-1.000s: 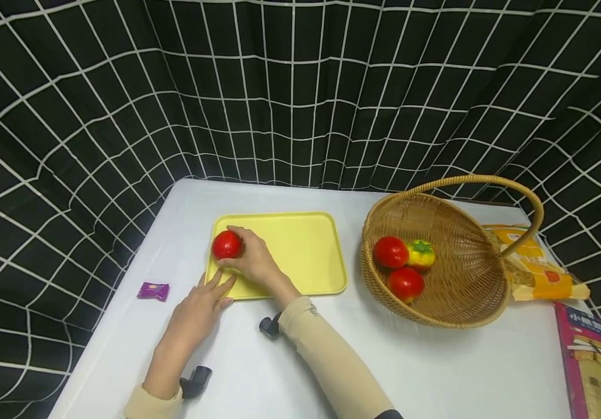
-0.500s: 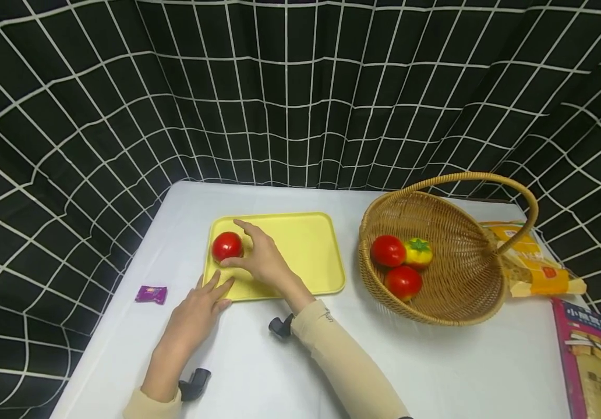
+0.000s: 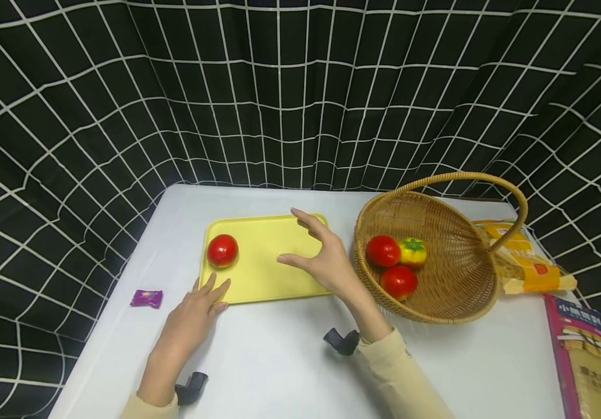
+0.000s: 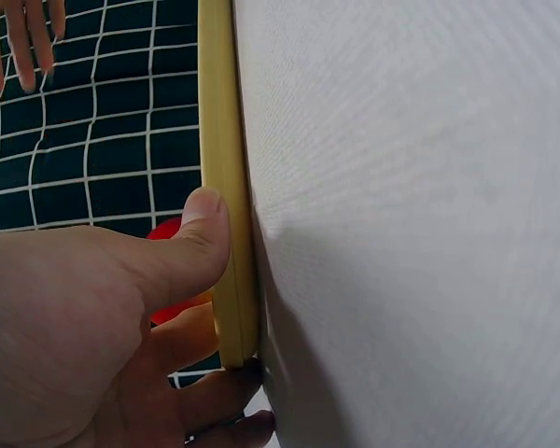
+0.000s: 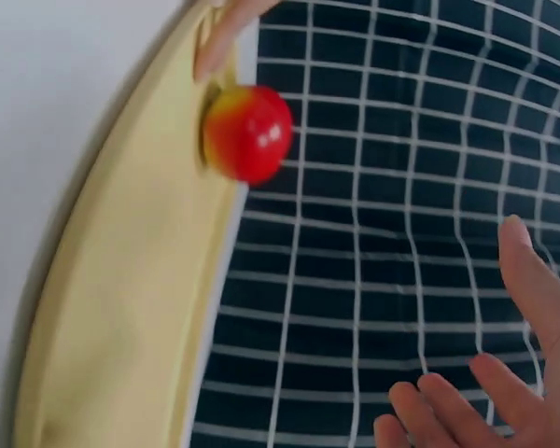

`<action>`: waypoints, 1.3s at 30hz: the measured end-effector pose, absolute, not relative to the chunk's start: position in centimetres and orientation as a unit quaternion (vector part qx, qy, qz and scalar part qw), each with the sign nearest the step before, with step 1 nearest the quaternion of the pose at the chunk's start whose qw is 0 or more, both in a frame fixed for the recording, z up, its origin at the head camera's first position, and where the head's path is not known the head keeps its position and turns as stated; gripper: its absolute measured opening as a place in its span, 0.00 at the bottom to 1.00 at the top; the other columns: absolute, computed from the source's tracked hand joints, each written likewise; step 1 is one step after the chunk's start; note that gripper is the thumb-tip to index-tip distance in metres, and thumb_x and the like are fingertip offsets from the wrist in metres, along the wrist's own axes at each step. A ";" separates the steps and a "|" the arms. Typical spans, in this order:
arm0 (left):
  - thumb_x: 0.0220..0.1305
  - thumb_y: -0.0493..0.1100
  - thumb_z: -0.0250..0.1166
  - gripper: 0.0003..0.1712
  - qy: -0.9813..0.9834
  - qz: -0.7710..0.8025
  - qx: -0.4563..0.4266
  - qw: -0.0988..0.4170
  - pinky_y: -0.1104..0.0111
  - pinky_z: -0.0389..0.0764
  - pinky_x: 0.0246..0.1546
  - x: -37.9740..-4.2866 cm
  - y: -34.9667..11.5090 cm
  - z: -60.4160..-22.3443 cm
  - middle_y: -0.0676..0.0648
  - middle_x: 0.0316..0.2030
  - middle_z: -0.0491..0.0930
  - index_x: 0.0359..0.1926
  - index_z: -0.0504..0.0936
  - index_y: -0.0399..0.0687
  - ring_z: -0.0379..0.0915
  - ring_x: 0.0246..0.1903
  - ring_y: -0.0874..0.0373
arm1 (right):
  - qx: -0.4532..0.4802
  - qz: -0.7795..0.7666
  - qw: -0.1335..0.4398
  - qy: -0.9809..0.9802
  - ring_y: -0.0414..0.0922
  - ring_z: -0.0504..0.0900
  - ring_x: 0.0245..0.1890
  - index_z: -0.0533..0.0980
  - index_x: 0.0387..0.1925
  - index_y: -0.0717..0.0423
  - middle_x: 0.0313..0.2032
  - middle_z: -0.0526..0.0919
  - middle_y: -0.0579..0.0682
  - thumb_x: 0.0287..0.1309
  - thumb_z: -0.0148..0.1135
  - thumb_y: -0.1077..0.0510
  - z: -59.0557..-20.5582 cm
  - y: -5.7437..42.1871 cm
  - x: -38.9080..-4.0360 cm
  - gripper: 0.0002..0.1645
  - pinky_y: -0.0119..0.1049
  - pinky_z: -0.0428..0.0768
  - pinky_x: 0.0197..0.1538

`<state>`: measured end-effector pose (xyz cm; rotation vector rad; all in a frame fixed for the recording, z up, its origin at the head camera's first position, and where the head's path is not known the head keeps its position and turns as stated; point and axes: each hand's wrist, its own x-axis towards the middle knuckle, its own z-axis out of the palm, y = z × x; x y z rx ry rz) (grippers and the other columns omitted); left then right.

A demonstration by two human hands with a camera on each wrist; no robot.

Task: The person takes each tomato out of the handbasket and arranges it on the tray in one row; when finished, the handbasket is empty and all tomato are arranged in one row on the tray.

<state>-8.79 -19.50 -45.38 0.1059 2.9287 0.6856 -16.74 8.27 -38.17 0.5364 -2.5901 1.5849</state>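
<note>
A glossy red round fruit (image 3: 222, 251) sits on the left end of the shallow yellow tray (image 3: 261, 285). In the right wrist view the red fruit (image 5: 249, 134) shows a yellowish tint on the tray side. My left hand (image 3: 190, 320) rests at the tray's near left corner, fingers spread over the rim; in the left wrist view its thumb (image 4: 201, 238) lies against the tray's edge. My right hand (image 3: 329, 259) is over the tray's right end, holding nothing, thumb and fingers wide apart and the fingers slightly bent.
Right of the tray stands a wicker basket (image 3: 452, 279) with a tall handle, containing red fruits (image 3: 399, 282) and a yellow one with a green top (image 3: 413, 251). Behind it lies an orange and yellow packet (image 3: 533, 267); a pink packet (image 3: 589, 361) is nearer. A small purple wrapped item (image 3: 147, 298) lies left.
My right hand has let go of the red fruit, leaving it on the tray, and moved right toward the basket. My left hand has stayed at the tray corner.
</note>
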 end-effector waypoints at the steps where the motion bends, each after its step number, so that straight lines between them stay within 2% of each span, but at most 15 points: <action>1: 0.74 0.46 0.66 0.34 0.971 0.226 0.036 0.065 0.23 0.67 0.63 -8.8 -19.6 -45.4 0.35 0.80 0.61 0.78 0.71 0.53 0.53 0.77 0.24 | 0.174 0.519 0.031 -0.836 0.51 0.73 0.75 0.70 0.77 0.41 0.75 0.75 0.45 0.51 0.86 0.54 -38.1 9.1 -16.4 0.54 0.53 0.71 0.78; 8: 0.75 0.47 0.65 0.34 0.971 0.229 0.037 0.064 0.22 0.66 0.62 -8.6 -20.0 -45.6 0.35 0.80 0.60 0.78 0.71 0.54 0.53 0.77 0.23 | 0.158 0.550 0.051 -0.819 0.50 0.74 0.75 0.72 0.76 0.48 0.74 0.75 0.48 0.50 0.85 0.63 -37.4 14.6 -14.1 0.52 0.53 0.71 0.78; 11: 0.76 0.47 0.65 0.33 0.970 0.230 0.040 0.062 0.21 0.66 0.61 -8.5 -20.0 -45.7 0.35 0.80 0.60 0.78 0.71 0.53 0.53 0.77 0.23 | 0.157 0.548 0.067 -0.819 0.49 0.77 0.73 0.72 0.75 0.48 0.72 0.78 0.50 0.51 0.83 0.64 -36.9 16.5 -13.4 0.50 0.44 0.74 0.76; 16: 0.75 0.47 0.65 0.33 0.971 0.227 0.044 0.062 0.20 0.67 0.60 -8.3 -19.9 -45.7 0.34 0.79 0.61 0.78 0.71 0.53 0.54 0.76 0.22 | 0.150 0.542 0.083 -0.822 0.40 0.83 0.64 0.77 0.69 0.56 0.65 0.83 0.58 0.53 0.82 0.65 -36.6 19.6 -12.4 0.41 0.24 0.81 0.64; 18: 0.75 0.47 0.66 0.34 0.971 0.226 0.044 0.062 0.21 0.67 0.60 -8.4 -19.8 -45.6 0.34 0.79 0.61 0.78 0.71 0.53 0.54 0.76 0.22 | 0.133 0.519 0.089 -0.840 0.39 0.84 0.62 0.79 0.68 0.56 0.64 0.85 0.58 0.55 0.82 0.63 -36.4 20.9 -12.1 0.38 0.19 0.80 0.60; 20: 0.75 0.47 0.65 0.33 0.971 0.226 0.044 0.061 0.21 0.67 0.61 -8.4 -19.8 -45.6 0.34 0.79 0.61 0.78 0.71 0.53 0.54 0.76 0.22 | 0.108 0.487 0.087 -0.862 0.40 0.83 0.64 0.78 0.69 0.53 0.65 0.84 0.56 0.57 0.82 0.59 -36.1 22.2 -11.9 0.38 0.16 0.78 0.59; 22: 0.75 0.47 0.65 0.33 0.971 0.227 0.044 0.061 0.21 0.66 0.61 -8.4 -19.8 -45.5 0.34 0.80 0.61 0.78 0.71 0.53 0.53 0.77 0.23 | 0.080 0.456 0.075 -0.883 0.48 0.82 0.67 0.77 0.71 0.50 0.66 0.83 0.56 0.58 0.81 0.54 -35.9 23.5 -11.9 0.40 0.23 0.80 0.64; 25: 0.76 0.47 0.64 0.33 0.971 0.228 0.044 0.063 0.21 0.65 0.63 -8.4 -19.7 -45.4 0.35 0.80 0.60 0.78 0.71 0.53 0.52 0.77 0.23 | 0.055 0.427 0.043 -0.902 0.60 0.78 0.70 0.73 0.74 0.50 0.69 0.80 0.59 0.59 0.81 0.51 -36.0 25.2 -12.2 0.43 0.46 0.80 0.71; 27: 0.76 0.47 0.64 0.32 0.971 0.228 0.043 0.063 0.21 0.64 0.63 -8.4 -19.7 -45.4 0.35 0.80 0.60 0.78 0.71 0.53 0.52 0.77 0.23 | 0.048 0.415 0.018 -0.908 0.64 0.76 0.71 0.72 0.75 0.53 0.70 0.78 0.62 0.59 0.81 0.50 -36.3 26.0 -12.5 0.46 0.62 0.76 0.71; 28: 0.76 0.47 0.64 0.32 0.971 0.227 0.042 0.063 0.21 0.64 0.63 -8.4 -19.7 -45.4 0.35 0.80 0.60 0.78 0.71 0.53 0.52 0.77 0.23 | 0.048 0.413 0.005 -0.909 0.66 0.76 0.70 0.71 0.75 0.55 0.70 0.78 0.64 0.59 0.81 0.51 -36.5 26.3 -12.7 0.47 0.66 0.75 0.71; 34: 0.77 0.48 0.64 0.32 0.970 0.230 0.042 0.067 0.21 0.62 0.63 -8.4 -19.6 -45.3 0.35 0.80 0.60 0.78 0.71 0.53 0.51 0.77 0.24 | 0.040 0.380 -0.071 -0.921 0.69 0.78 0.66 0.69 0.75 0.62 0.66 0.80 0.69 0.55 0.83 0.50 -37.8 26.8 -13.6 0.51 0.66 0.79 0.66; 39: 0.76 0.48 0.64 0.33 0.970 0.230 0.043 0.070 0.21 0.62 0.63 -8.5 -19.4 -45.2 0.35 0.80 0.60 0.78 0.71 0.54 0.52 0.77 0.24 | 0.019 0.361 -0.089 -0.928 0.69 0.79 0.66 0.69 0.75 0.63 0.62 0.83 0.69 0.53 0.84 0.52 -38.0 26.7 -13.8 0.53 0.66 0.79 0.66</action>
